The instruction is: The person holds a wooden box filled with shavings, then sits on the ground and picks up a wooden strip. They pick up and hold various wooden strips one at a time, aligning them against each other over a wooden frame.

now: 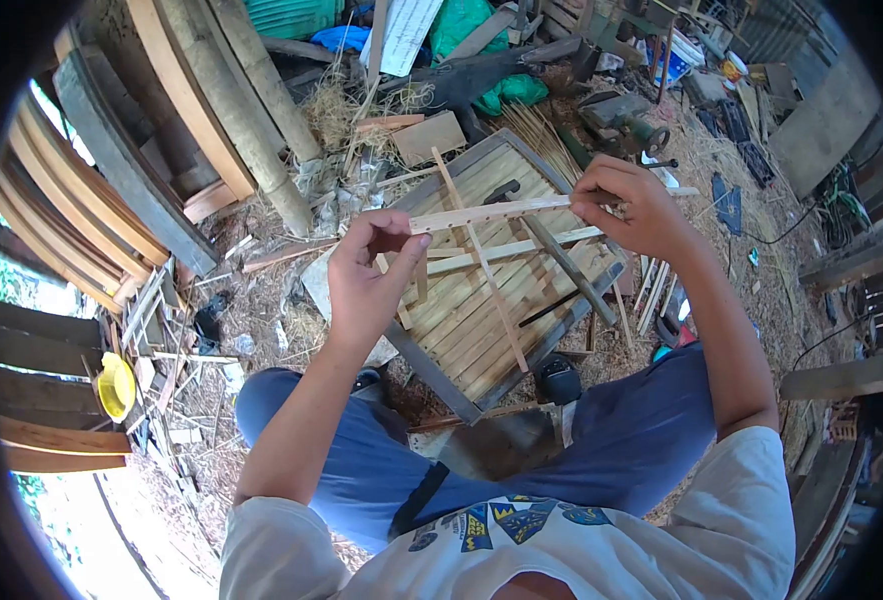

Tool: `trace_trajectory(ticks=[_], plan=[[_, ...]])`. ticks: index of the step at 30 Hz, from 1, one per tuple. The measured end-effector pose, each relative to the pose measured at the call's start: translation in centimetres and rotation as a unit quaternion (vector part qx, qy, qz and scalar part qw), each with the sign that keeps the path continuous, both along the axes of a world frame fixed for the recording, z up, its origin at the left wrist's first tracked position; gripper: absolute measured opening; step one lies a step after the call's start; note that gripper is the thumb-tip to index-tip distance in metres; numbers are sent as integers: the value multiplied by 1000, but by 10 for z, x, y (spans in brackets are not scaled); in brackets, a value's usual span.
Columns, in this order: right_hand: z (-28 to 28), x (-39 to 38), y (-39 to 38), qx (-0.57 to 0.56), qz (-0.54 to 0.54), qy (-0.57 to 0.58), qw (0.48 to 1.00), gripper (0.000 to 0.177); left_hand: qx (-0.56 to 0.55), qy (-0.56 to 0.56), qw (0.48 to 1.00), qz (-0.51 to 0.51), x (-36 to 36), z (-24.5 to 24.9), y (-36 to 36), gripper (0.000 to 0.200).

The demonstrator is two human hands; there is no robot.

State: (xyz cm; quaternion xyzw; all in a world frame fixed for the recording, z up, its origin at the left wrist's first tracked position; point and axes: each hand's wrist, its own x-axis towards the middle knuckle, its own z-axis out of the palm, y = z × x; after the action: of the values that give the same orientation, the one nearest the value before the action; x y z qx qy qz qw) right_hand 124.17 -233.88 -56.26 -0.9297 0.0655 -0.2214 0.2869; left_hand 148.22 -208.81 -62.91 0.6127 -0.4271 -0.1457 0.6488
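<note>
1. Both hands are raised in front of the seated person. The left hand (366, 270) pinches one end of a wooden strip (491, 212) between thumb and fingers, and the right hand (631, 205) is closed on the other end.
2. The wooden strip runs almost level from 9 o'clock to 3 o'clock. It is held in the air above a slatted panel (461, 320) lying on the ground between the knees.
3. Loose slats (521, 248) lie crossed on the panel. A dark long-handled tool (566, 265) rests on the panel at 3 o'clock, below the right hand.
4. The strip looks thin and light. It would likely be springy along its length and could splinter or snap if twisted.
5. The safest hold is probably a pinch on the flat faces near each end, keeping fingers off the raw edges.
6. A yellow bowl (114, 385) sits on the straw-strewn ground far out at 9 o'clock.
</note>
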Motion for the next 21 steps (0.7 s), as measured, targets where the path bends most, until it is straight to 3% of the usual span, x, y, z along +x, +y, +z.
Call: trace_trajectory(ticks=[21], plan=[[-2, -1, 0, 32, -14, 59, 998, 10, 0, -72, 997, -30, -6, 10, 5, 20]])
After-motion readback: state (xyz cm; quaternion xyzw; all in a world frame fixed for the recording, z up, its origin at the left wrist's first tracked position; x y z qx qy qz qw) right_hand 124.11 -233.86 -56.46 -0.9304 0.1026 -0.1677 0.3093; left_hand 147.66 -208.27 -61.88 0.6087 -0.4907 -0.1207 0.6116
